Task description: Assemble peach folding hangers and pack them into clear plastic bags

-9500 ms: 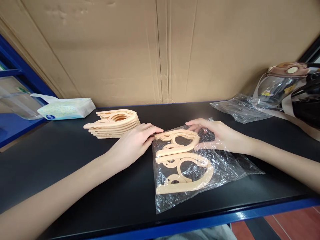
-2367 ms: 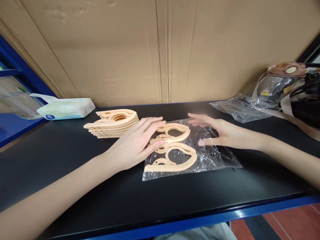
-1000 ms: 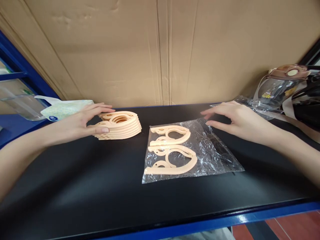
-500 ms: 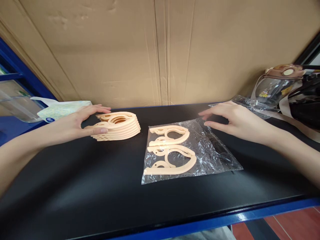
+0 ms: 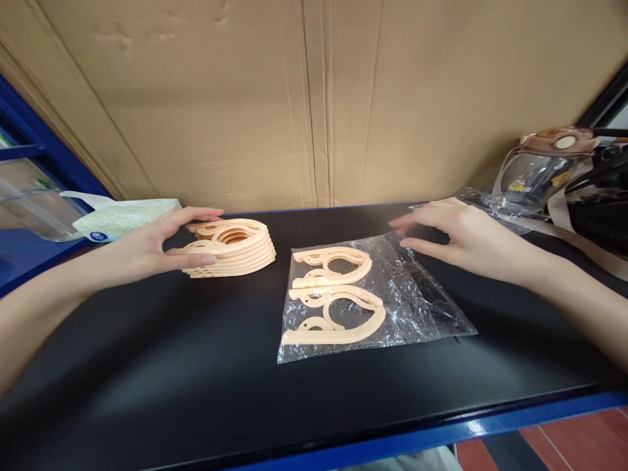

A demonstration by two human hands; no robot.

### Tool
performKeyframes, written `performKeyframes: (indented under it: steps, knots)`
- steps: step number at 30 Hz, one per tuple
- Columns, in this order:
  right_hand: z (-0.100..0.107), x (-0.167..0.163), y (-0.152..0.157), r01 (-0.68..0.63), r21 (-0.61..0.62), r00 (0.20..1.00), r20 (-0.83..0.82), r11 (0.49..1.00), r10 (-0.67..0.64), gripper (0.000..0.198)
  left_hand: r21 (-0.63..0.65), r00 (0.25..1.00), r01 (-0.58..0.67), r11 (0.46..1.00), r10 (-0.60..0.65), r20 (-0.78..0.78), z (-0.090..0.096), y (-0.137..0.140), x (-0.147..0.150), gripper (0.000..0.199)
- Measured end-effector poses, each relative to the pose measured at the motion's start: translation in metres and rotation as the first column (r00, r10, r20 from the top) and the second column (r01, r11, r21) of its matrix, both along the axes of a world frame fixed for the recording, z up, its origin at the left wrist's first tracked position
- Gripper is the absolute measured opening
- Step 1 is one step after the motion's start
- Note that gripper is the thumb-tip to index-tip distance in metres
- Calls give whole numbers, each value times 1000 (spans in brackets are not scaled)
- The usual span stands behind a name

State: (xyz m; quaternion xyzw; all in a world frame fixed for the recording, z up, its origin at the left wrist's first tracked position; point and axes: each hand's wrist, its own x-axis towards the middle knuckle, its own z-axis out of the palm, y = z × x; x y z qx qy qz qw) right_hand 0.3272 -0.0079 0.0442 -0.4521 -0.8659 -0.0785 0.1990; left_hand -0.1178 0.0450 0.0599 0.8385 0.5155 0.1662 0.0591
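Observation:
At the left, my left hand (image 5: 169,245) spans the left end of a stack of beige plastic folding hangers (image 5: 252,252). Its thumb lies along the near side and its fingers reach along the far side. Several folded hangers lie one on another there. To the right of the stack, a clear plastic bag (image 5: 412,294) lies flat, with two folded hangers (image 5: 360,330) side by side inside. My right hand (image 5: 454,232) is by the bag's far right corner, thumb and fingers apart, nothing held. Whether its fingertips touch the bag, I cannot tell.
A tissue pack (image 5: 132,216) sits behind my left hand. At the back right are crumpled clear plastic (image 5: 483,199), a strapped drinking bottle (image 5: 532,176) and a black bag (image 5: 601,196). Cardboard (image 5: 220,98) closes off the back; a blue edge (image 5: 432,432) borders the black table (image 5: 220,379) in front.
My left hand has shifted slightly to the right along the hanger stack. The stack, the bag and my right hand stay where they were.

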Motion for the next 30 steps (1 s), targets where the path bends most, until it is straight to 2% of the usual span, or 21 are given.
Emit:
performKeyframes:
  steps: [6,9,13,16,18,22,25,28,30]
  knots:
    - [1,0,0,-10,23,1000,-11,1000,11,33,20,993,-67,998,65,94,11,-12,11,101]
    - [0,-2,-2,-27,62,999,-36,998,29,33,43,981,-58,997,49,185,18,-26,28,93]
    - [-5,-12,-12,-95,76,985,-136,993,104,44,139,965,68,988,-100,241,10,-50,74,78]
    - [-8,-22,-22,-226,46,950,-213,973,231,68,165,935,225,960,-260,241,-8,-63,113,72]
    - [-10,-28,-27,-290,15,932,-221,957,286,81,210,910,322,923,-363,201,-20,-68,135,71]
    - [-12,-37,-34,-339,-61,924,-212,939,319,82,204,881,379,903,-419,218,-31,-73,163,69]
    - [-11,-40,-38,-337,-88,926,-211,937,314,78,191,883,391,900,-425,200,-32,-75,170,71]
    - [-1,-32,-39,-267,-91,953,-170,959,250,74,210,889,394,895,-429,162,-32,-76,166,81]
    - [10,-16,-37,-163,-99,979,-140,982,149,72,248,883,425,870,-460,99,-33,-75,156,69]
